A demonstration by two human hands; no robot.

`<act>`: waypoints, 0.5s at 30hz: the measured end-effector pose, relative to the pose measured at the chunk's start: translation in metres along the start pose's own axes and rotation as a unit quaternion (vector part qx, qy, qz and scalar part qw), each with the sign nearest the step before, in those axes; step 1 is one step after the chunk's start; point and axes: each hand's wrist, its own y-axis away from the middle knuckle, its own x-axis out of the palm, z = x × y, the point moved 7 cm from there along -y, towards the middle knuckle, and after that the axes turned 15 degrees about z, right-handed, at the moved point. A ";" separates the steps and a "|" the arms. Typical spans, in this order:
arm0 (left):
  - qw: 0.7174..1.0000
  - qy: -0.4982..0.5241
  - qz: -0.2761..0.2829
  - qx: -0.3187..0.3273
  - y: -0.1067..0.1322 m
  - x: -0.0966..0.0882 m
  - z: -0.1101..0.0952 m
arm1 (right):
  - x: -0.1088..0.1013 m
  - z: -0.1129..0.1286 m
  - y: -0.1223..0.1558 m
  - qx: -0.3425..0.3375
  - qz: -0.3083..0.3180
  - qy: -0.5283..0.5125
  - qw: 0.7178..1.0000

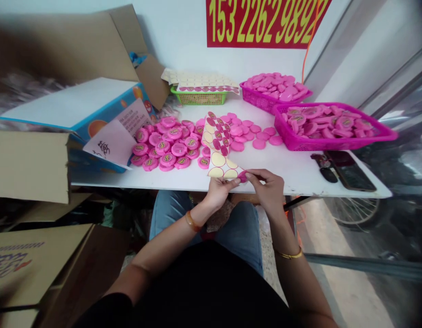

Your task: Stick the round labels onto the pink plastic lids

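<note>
At table (293,168) near edge: left hand (218,191) pinches sticker sheet (219,146) by bottom edge, sheet curling up and away, probably to keep lower rows within reach. Right hand (267,189) thumb and forefinger closed on pink round piece (243,176) touching sheet corner. Wrists bent inward, forearms converging over lap.

**What We Are Wearing**

We wear a black top (211,291) whose sleeves stop short of our forearms. Above the top, blue jeans (245,228) cover our knees. Up from the top's left side, an orange bangle (192,222) rings the wrist behind our left hand (218,191). Up from its right side, a thin gold bracelet (289,255) sits behind our right hand (269,189).
</note>
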 end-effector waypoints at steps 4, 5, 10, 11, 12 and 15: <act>0.998 0.053 -0.020 -0.036 0.003 0.001 0.005 | 0.001 0.013 0.003 -0.071 -0.049 0.112 0.990; 0.997 0.061 -0.026 -0.044 0.005 0.001 0.006 | 0.002 0.015 0.004 -0.080 -0.054 0.133 0.986; 0.992 0.102 -0.054 -0.055 0.010 -0.003 0.007 | 0.009 0.016 0.005 -0.081 -0.054 0.170 0.981; 0.990 0.111 -0.060 -0.055 0.011 -0.004 0.007 | 0.010 0.016 0.006 -0.085 -0.058 0.177 0.979; 0.989 0.119 -0.066 -0.057 0.012 -0.004 0.007 | 0.011 0.016 0.007 -0.091 -0.064 0.186 0.976; 0.986 0.135 -0.075 -0.062 0.016 -0.004 0.007 | 0.015 0.016 0.012 -0.109 -0.074 0.214 0.968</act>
